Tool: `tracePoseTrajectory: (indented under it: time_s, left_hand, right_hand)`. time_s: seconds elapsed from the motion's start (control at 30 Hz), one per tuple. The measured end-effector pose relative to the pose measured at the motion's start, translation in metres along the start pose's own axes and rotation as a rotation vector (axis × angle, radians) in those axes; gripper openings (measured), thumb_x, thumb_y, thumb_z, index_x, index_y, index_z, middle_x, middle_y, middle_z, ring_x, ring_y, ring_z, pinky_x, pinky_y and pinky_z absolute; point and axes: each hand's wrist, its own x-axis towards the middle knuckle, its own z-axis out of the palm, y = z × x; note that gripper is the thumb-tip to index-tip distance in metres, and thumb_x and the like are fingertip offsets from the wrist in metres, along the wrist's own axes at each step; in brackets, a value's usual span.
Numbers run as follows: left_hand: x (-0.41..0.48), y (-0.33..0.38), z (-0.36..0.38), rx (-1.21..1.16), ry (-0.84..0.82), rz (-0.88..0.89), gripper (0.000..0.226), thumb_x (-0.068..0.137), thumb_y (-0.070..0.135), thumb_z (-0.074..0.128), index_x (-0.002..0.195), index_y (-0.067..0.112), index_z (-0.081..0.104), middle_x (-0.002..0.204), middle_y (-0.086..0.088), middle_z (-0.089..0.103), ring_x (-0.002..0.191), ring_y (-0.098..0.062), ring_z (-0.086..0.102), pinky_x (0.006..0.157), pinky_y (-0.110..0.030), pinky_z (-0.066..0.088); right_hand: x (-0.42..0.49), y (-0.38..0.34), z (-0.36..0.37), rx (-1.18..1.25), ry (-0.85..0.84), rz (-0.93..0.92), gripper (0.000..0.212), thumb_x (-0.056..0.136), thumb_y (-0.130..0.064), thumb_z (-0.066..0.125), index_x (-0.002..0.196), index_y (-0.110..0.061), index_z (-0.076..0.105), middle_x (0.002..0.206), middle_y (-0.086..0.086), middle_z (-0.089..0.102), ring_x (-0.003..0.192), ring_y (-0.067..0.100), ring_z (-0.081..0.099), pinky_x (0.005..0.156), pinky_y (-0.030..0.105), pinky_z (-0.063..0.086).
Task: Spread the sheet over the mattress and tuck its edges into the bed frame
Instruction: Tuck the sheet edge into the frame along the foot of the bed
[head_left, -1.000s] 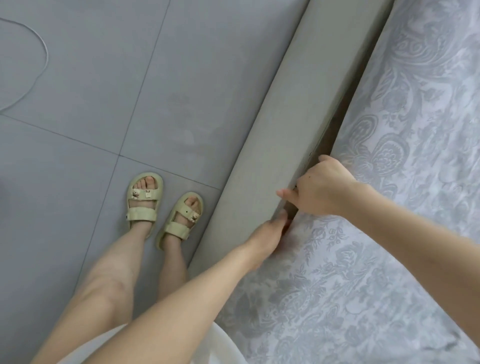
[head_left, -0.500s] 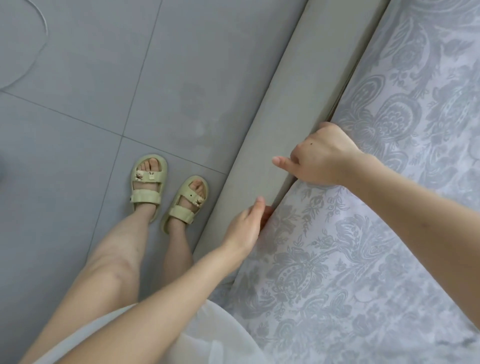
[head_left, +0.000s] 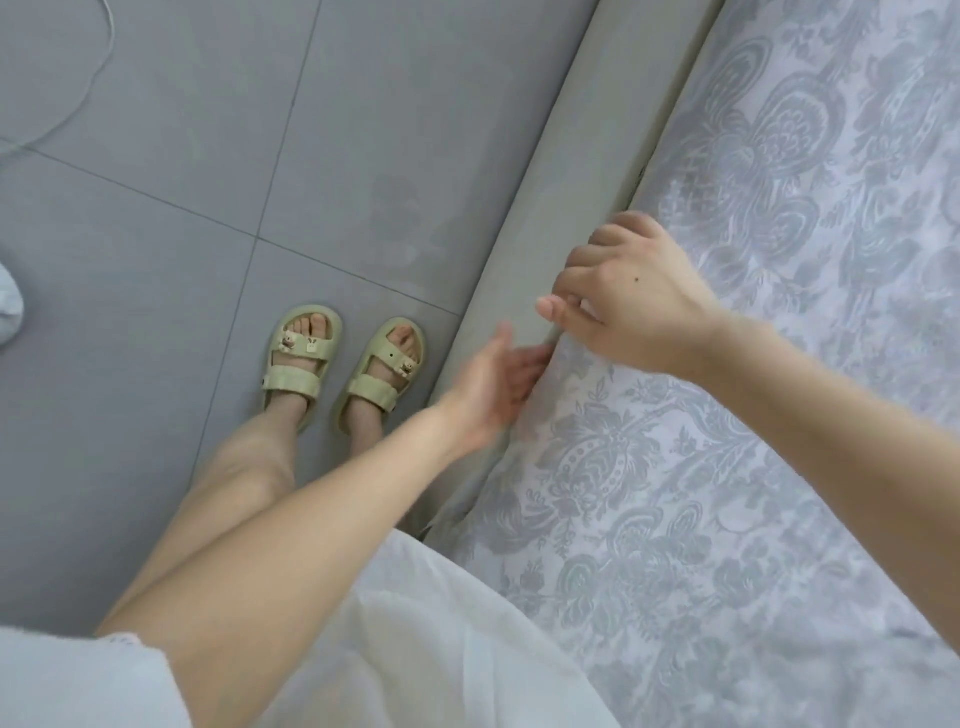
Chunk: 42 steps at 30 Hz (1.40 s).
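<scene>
We stand beside the grey bed frame (head_left: 561, 171). The patterned sheet (head_left: 727, 467) lies spread across the bed, its edge running along the frame's inner side. Our left hand (head_left: 493, 379), blurred, is released, its straight fingers touching that edge at the gap. Our right hand (head_left: 639, 301) hovers just above with fingers curled; we cannot tell whether it grips the sheet.

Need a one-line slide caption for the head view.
Left hand and right hand at the edge of the sheet, beside the bed frame.
</scene>
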Motion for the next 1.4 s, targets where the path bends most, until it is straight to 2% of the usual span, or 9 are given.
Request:
tracePoseTrajectory:
  time_s: [0.1, 0.3, 0.43, 0.67, 0.8, 0.93, 1.03, 1.23, 1.4]
  left_hand:
    - [-0.018, 0.006, -0.04, -0.161, 0.153, 0.169, 0.052, 0.1, 0.042, 0.026, 0.1, 0.004, 0.061, 0.101, -0.013, 0.066, 0.092, -0.022, 0.065, 0.086, -0.032, 0.05]
    - [-0.053, -0.055, -0.087, 0.573, 0.234, -0.037, 0.046, 0.101, 0.032, 0.033, 0.094, 0.002, 0.067, 0.095, -0.014, 0.067, 0.092, -0.025, 0.062, 0.089, -0.033, 0.05]
    - [-0.061, -0.095, -0.097, 0.571, 0.208, -0.112, 0.051, 0.101, 0.034, 0.031, 0.103, -0.003, 0.066, 0.102, -0.015, 0.065, 0.096, -0.025, 0.058, 0.098, -0.036, 0.044]
    - [-0.063, -0.114, -0.111, 0.756, 0.172, 0.022, 0.056, 0.101, 0.041, 0.024, 0.108, 0.009, 0.069, 0.115, -0.009, 0.067, 0.105, -0.018, 0.061, 0.098, -0.029, 0.043]
    - [-0.063, -0.132, -0.104, 0.566, 0.041, -0.045, 0.058, 0.101, 0.045, 0.016, 0.126, 0.014, 0.058, 0.116, 0.006, 0.059, 0.102, -0.005, 0.058, 0.086, -0.012, 0.043]
    - [-0.05, -0.155, -0.081, 0.451, -0.033, -0.12, 0.06, 0.092, 0.065, 0.014, 0.129, 0.036, 0.051, 0.128, 0.014, 0.056, 0.116, -0.003, 0.052, 0.102, -0.024, 0.037]
    - [-0.043, -0.164, -0.077, 0.439, -0.041, -0.097, 0.057, 0.083, 0.077, 0.02, 0.119, 0.049, 0.053, 0.12, 0.017, 0.061, 0.117, -0.005, 0.052, 0.101, -0.029, 0.041]
    - [-0.047, -0.155, -0.101, 0.389, -0.024, -0.086, 0.065, 0.088, 0.071, 0.017, 0.117, 0.033, 0.06, 0.114, 0.011, 0.064, 0.11, -0.008, 0.057, 0.099, -0.029, 0.042]
    - [-0.07, -0.158, -0.137, 0.304, 0.289, 0.226, 0.046, 0.101, 0.038, 0.031, 0.087, 0.011, 0.065, 0.096, -0.012, 0.068, 0.089, -0.022, 0.062, 0.083, -0.031, 0.051]
  right_hand:
    - [-0.028, -0.037, 0.01, 0.069, -0.03, -0.014, 0.054, 0.095, -0.046, 0.025, 0.078, -0.017, 0.068, 0.078, -0.001, 0.066, 0.083, 0.026, 0.058, 0.1, 0.037, 0.032]
    - [-0.061, -0.112, 0.054, 0.047, -0.273, -0.023, 0.047, 0.095, -0.035, 0.02, 0.087, -0.022, 0.064, 0.086, -0.006, 0.061, 0.095, 0.022, 0.052, 0.112, 0.039, 0.015]
    - [-0.064, -0.14, 0.069, -0.096, -0.291, 0.06, 0.029, 0.09, -0.024, 0.041, 0.079, -0.016, 0.066, 0.08, 0.001, 0.061, 0.087, 0.025, 0.054, 0.109, 0.048, 0.025]
    - [-0.053, -0.156, 0.082, -0.22, -0.416, 0.089, 0.062, 0.099, -0.047, 0.016, 0.094, -0.018, 0.07, 0.096, 0.002, 0.065, 0.096, 0.022, 0.052, 0.101, 0.042, 0.024]
    - [-0.044, -0.16, 0.086, -0.302, -0.511, 0.081, 0.064, 0.099, -0.05, 0.01, 0.098, -0.022, 0.067, 0.097, 0.0, 0.068, 0.098, 0.022, 0.056, 0.105, 0.043, 0.018]
    - [-0.056, -0.156, 0.085, -0.27, -0.441, 0.121, 0.071, 0.095, -0.055, 0.003, 0.059, -0.014, 0.047, 0.082, 0.002, 0.067, 0.074, 0.022, 0.046, 0.1, 0.04, 0.023]
    - [-0.06, -0.153, 0.09, -0.274, -0.393, 0.127, 0.071, 0.093, -0.058, 0.002, 0.052, -0.015, 0.041, 0.073, 0.002, 0.065, 0.068, 0.022, 0.04, 0.098, 0.039, 0.023]
    - [-0.033, -0.158, 0.107, -0.362, -0.479, 0.105, 0.073, 0.095, -0.058, 0.003, 0.087, -0.016, 0.062, 0.104, 0.005, 0.067, 0.1, 0.021, 0.055, 0.093, 0.04, 0.027]
    - [-0.03, -0.157, 0.107, -0.373, -0.489, 0.1, 0.076, 0.094, -0.058, 0.002, 0.107, -0.016, 0.063, 0.115, 0.006, 0.065, 0.112, 0.021, 0.054, 0.093, 0.038, 0.028]
